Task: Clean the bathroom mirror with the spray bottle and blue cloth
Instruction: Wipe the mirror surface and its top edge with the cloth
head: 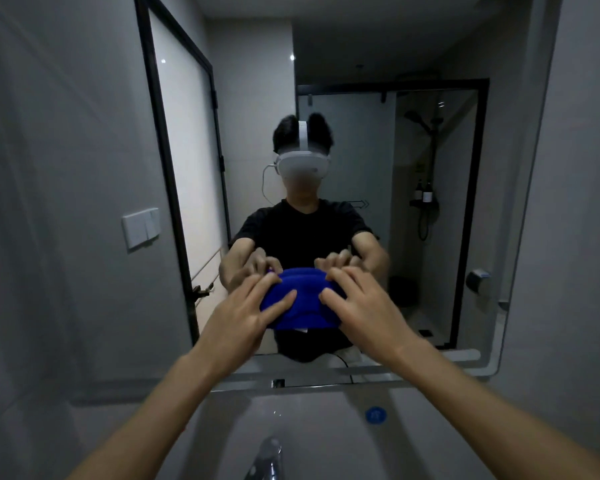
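Observation:
A bunched blue cloth (303, 303) is pressed flat against the lower middle of the bathroom mirror (361, 133). My left hand (243, 306) lies on the cloth's left side with spread, nearly straight fingers. My right hand (357, 299) presses its right side the same way. Both forearms reach forward over the basin. The mirror shows my reflection with both hands meeting the cloth. No spray bottle is in sight.
A white basin (326, 427) sits below the mirror, with a chrome tap (267, 459) at the bottom edge and a round blue item (376, 415) on its right rim. A wall switch (141, 228) is to the left of the mirror frame.

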Available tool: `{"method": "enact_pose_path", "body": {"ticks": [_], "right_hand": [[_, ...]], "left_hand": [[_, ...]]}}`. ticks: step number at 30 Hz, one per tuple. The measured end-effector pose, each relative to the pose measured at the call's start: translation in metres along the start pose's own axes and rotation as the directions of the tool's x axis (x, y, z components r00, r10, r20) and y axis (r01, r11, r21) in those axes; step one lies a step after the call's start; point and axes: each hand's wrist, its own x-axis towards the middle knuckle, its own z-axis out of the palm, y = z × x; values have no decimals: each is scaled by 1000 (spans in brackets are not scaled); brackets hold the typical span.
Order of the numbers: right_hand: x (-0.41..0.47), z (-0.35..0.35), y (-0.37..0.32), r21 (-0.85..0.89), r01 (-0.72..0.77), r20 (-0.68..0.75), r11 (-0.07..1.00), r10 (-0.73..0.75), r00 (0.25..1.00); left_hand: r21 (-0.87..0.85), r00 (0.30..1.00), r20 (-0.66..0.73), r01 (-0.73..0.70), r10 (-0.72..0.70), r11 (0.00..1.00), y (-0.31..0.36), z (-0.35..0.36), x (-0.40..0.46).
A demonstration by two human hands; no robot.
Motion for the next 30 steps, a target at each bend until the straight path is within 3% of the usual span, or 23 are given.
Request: {"method": "enact_pose_path", "body": {"ticks": [10, 15, 19, 22, 24, 27, 30], "right_hand": [[-94, 73, -50, 58, -9, 49, 998, 7, 999], [-112, 87, -62, 116, -5, 69, 993, -3, 998], [-115, 87, -66, 154, -21, 125, 988, 2, 992], [-114, 83, -64, 136, -36, 137, 990, 17, 990], [-107, 79, -60, 132, -49, 67, 990, 40, 997], [-82, 66, -45, 106, -51, -60, 993, 57, 997], [-41, 41, -20, 89, -52, -171, 995, 67, 983]], "left_hand": [[-178, 994, 102, 54, -36, 983, 51, 80, -98], [-194, 967, 247, 102, -52, 976, 63, 91, -120], [-198, 959, 279, 99, -41, 975, 65, 91, -125], [-188, 967, 253, 91, -41, 978, 63, 85, -120], [-199, 979, 197, 85, -45, 976, 58, 78, -110], [-185, 999, 25, 25, -20, 982, 44, 58, -82], [-64, 993, -121, 5, -13, 998, 21, 27, -40]]}}
